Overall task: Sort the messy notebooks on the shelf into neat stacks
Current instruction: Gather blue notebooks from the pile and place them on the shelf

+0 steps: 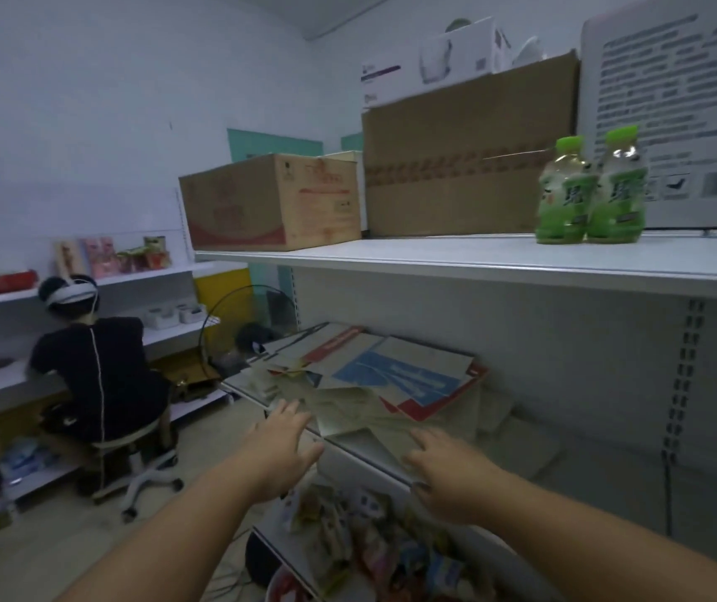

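A messy heap of notebooks (374, 384) lies on the middle shelf (365, 449), with covers overlapping at odd angles. On top sits a notebook with a blue and white cover (404, 375), and a red-edged one pokes out beneath it. My left hand (281, 445) hovers just in front of the shelf edge, fingers straight, holding nothing. My right hand (448, 471) is stretched out over the shelf's front edge near the heap's right side, fingers spread and empty. Neither hand plainly touches a notebook.
The upper shelf (478, 262) carries two green bottles (591, 189) and cardboard boxes (274, 202). Below the notebooks, a lower shelf holds several snack packets (370, 540). A seated person (96, 367) works at shelves on the left. A fan (244, 328) stands behind.
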{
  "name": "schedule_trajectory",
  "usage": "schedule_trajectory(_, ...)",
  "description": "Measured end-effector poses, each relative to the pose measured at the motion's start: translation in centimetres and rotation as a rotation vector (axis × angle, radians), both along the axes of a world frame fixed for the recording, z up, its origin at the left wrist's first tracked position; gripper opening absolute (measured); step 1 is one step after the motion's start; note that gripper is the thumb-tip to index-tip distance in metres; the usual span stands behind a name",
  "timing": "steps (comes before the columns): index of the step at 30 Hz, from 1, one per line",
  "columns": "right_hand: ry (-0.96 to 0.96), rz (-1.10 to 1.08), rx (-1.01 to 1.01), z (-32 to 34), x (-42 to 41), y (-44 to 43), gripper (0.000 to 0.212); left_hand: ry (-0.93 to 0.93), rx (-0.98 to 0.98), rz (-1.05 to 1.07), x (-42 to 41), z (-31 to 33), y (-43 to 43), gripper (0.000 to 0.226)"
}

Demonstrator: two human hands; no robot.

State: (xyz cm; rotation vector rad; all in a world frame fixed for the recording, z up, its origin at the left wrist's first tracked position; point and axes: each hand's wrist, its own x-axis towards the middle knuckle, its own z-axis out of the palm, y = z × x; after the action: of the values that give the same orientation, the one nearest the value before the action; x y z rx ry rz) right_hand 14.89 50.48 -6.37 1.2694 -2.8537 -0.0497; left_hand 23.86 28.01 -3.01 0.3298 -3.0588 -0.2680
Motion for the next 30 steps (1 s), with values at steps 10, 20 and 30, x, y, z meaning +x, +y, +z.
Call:
schedule_trajectory(10,0.074,0.030,-0.270,1.3,-14.2,-13.8,0.033,-0.060,0.050,-0.021,-7.6,2.1,-10.6,0.064)
schedule_trajectory(20,-0.075,-0.478,-0.098,-1.0,-24.7,-18.7,0.088,-0.179,0.162,0.072,-15.9,2.7,-21.2,0.045)
schedule_trajectory(30,0.012,-0.422,-0.361,-1.0,-22.5,-19.0,0.118,-0.089,0.070,-0.076,-30.6,-1.1,-25.4,0.059)
